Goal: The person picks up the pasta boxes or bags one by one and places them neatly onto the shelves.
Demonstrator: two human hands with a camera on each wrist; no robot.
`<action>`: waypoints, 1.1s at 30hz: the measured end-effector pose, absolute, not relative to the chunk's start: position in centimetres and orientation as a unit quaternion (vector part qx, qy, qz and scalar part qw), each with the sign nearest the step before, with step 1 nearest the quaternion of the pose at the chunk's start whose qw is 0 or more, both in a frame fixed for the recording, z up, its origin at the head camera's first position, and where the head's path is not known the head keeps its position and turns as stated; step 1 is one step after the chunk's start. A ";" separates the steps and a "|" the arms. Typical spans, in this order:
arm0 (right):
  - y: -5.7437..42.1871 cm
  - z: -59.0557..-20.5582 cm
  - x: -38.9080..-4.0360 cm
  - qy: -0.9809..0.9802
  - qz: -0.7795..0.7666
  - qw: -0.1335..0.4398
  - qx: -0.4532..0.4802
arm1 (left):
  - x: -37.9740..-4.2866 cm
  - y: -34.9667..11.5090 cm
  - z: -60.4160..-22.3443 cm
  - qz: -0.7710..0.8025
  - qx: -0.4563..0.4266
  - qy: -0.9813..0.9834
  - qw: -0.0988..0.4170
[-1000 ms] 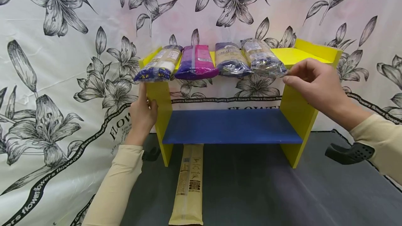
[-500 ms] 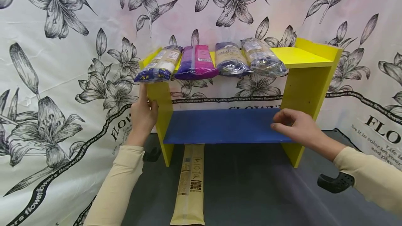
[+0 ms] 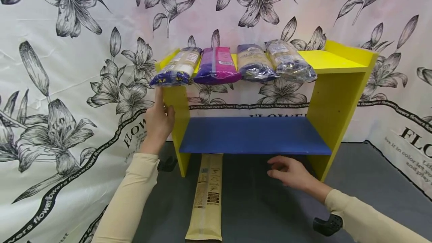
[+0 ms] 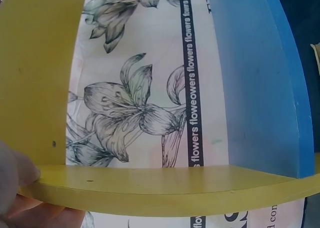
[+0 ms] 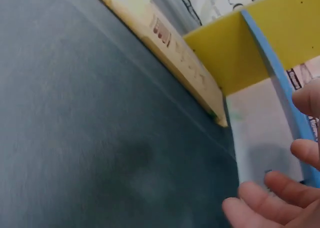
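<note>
A small yellow shelf unit [image 3: 341,104] with a blue lower board [image 3: 253,134] stands against the patterned backdrop. My left hand [image 3: 158,121] holds its left side panel near the top. In the left wrist view the thumb [image 4: 20,170] lies on the panel's inner side and the fingers are outside. My right hand [image 3: 290,171] hovers below the blue board with fingers loosely bent and nothing in them. A long cream-yellow packet [image 3: 206,201] lies on the dark surface, its far end under the shelf. In the right wrist view this packet [image 5: 165,47] is apart from the right hand [image 5: 285,188].
On the top board lie a blue-and-white bag [image 3: 177,66], a pink-and-purple bag [image 3: 217,65], a beige-and-blue bag [image 3: 254,63] and a clear-wrapped bag [image 3: 288,61], side by side. Their front ends overhang the board. Flower-printed cloth [image 3: 67,85] hangs behind and at the left.
My right hand has left the front end of the clear-wrapped bag and moved down and leftward, below the blue board. The left hand stays at the side panel. The view has shifted slightly.
</note>
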State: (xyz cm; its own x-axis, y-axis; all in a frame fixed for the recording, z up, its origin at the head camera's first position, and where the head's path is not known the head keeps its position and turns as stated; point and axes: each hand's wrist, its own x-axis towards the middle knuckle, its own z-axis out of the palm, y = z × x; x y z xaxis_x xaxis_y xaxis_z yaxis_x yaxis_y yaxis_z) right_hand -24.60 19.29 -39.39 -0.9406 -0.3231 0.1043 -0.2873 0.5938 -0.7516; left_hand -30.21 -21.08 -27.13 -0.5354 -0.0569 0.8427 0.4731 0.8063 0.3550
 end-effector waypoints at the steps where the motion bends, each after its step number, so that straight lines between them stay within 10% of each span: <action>1: 18.9 -39.9 -24.7 0.891 -0.422 0.034 -0.166 | -30.3 -21.0 -27.1 -0.284 -0.127 -0.827 0.468; 20: 4.6 -43.9 -25.4 0.862 -0.456 0.184 -0.123 | -30.4 -21.0 -27.1 -0.286 -0.125 -0.830 0.463; 33: -0.2 -44.7 -25.0 0.919 -0.343 0.125 -0.151 | -30.1 -20.9 -27.1 -0.296 -0.116 -0.833 0.452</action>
